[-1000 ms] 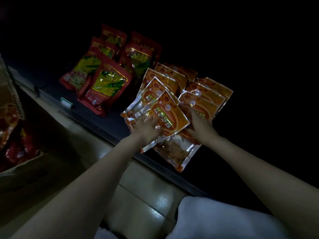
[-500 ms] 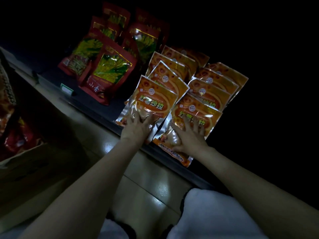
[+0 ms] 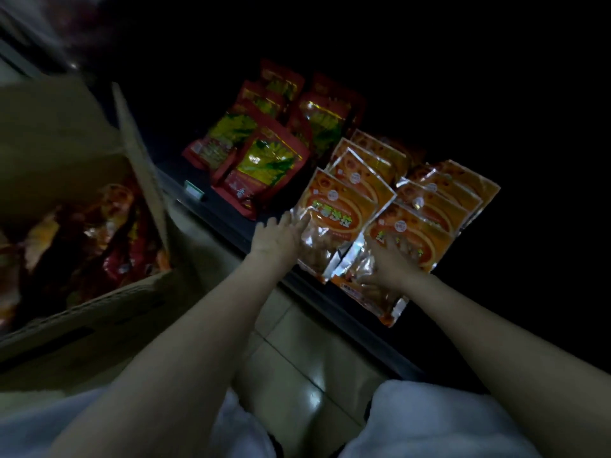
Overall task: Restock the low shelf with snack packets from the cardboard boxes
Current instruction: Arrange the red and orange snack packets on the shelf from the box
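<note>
My left hand's fingers (image 3: pixel 291 223) lie straight and relaxed against the lower left edge of the front orange snack packet (image 3: pixel 334 216), touching it without curling round it. My right hand's fingers (image 3: pixel 401 244) are spread flat, pressing down on the neighbouring orange packet (image 3: pixel 410 236), which hangs a little over the front lip of the low shelf (image 3: pixel 231 223). Behind each, more orange packets (image 3: pixel 446 190) stand overlapped in two rows. To their left on the same shelf I see red packets with yellow-green windows (image 3: pixel 267 163). Further left, on the tiled floor (image 3: pixel 307 375), an open cardboard box (image 3: pixel 99 312) holds more red and orange packets, dim and hard to read.
</note>
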